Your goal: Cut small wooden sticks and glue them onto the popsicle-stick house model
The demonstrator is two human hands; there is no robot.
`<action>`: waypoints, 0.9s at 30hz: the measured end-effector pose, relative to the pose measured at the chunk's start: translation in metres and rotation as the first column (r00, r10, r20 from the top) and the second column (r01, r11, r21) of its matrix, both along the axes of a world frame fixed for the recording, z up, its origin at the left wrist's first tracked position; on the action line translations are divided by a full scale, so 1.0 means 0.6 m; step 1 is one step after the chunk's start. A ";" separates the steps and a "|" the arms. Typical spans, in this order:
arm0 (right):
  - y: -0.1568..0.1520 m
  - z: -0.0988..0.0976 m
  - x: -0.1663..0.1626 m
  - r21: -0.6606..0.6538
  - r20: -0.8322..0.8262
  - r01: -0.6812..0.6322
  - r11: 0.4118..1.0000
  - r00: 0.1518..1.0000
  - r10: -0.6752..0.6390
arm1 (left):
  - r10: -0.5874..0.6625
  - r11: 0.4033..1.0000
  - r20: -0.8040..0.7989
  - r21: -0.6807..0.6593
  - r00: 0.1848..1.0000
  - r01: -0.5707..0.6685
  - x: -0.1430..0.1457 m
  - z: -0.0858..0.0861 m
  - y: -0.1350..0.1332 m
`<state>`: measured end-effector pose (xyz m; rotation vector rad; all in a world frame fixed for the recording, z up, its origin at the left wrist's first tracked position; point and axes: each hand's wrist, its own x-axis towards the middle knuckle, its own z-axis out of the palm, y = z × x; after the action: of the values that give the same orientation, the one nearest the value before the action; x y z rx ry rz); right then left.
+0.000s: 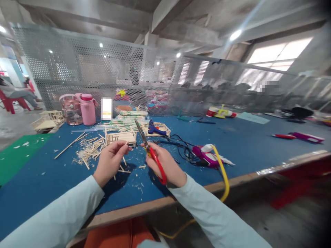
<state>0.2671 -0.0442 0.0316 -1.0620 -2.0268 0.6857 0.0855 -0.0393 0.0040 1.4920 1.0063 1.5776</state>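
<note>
My right hand (pixel 165 164) grips red-handled scissors (pixel 148 150), blades pointing up and away. My left hand (pixel 110 161) is closed in a pinch on a thin wooden stick (pixel 127 146), held just left of the scissor blades. Both hands hover over the blue table (pixel 51 179). Behind them stands a small stick-built frame model (pixel 121 137), with a pile of cut stick pieces (pixel 90 150) to its left.
A blue glue gun (pixel 155 129) lies on another stick frame with black cables beside it. A purple-white tool (pixel 207 155) with a yellow hose (pixel 222 172) sits right. Pink bottle (pixel 88 108) and clear jug (pixel 70 109) stand far left. Mesh fence behind; people sit far left.
</note>
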 end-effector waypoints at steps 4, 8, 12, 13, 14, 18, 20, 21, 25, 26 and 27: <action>-0.003 -0.009 -0.007 0.049 0.049 -0.033 0.998 0.998 0.031 | 0.020 1.000 0.000 -0.003 1.000 -0.020 0.001 0.002 -0.003; -0.008 -0.010 -0.016 0.100 0.108 -0.067 0.993 0.993 0.056 | 0.030 0.999 -0.047 -0.015 0.998 -0.031 0.001 0.003 -0.007; -0.012 -0.010 -0.019 0.106 0.100 -0.127 0.986 0.988 0.116 | 0.019 1.000 -0.095 -0.013 0.995 -0.020 0.001 0.006 -0.011; -0.012 -0.011 -0.019 0.107 0.099 -0.138 0.985 0.987 0.128 | 0.017 1.000 -0.102 -0.010 0.995 -0.018 0.001 0.007 -0.012; -0.012 -0.011 -0.019 0.110 0.099 -0.146 0.983 0.986 0.136 | 0.016 1.000 -0.106 -0.007 0.994 -0.017 0.001 0.008 -0.013; -0.013 -0.011 -0.018 0.104 0.086 -0.157 0.982 0.985 0.149 | 0.026 1.000 -0.124 0.006 0.992 -0.025 0.002 0.010 -0.016; -0.013 -0.011 -0.018 0.089 0.085 -0.160 0.983 0.985 0.153 | 0.028 1.000 -0.140 0.013 0.990 -0.026 0.000 0.010 -0.016; -0.013 -0.010 -0.017 0.087 0.089 -0.161 0.983 0.984 0.153 | 0.030 0.999 -0.154 0.017 0.988 -0.028 -0.001 0.009 -0.016; -0.013 -0.009 -0.015 0.102 0.102 -0.169 0.980 0.982 0.159 | 0.043 0.998 -0.229 0.055 0.972 -0.031 -0.006 0.005 -0.012; -0.013 -0.009 -0.015 0.105 0.100 -0.171 0.980 0.982 0.161 | 0.049 0.997 -0.240 0.068 0.969 -0.034 -0.008 0.004 -0.012; -0.013 -0.010 -0.015 0.106 0.102 -0.167 0.980 0.983 0.156 | 0.054 0.996 -0.250 0.079 0.967 -0.035 -0.009 0.004 -0.011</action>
<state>0.2582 -0.0522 0.0254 -0.8849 -2.2229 0.6041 0.0804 -0.0461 0.0065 1.7660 1.1400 1.4953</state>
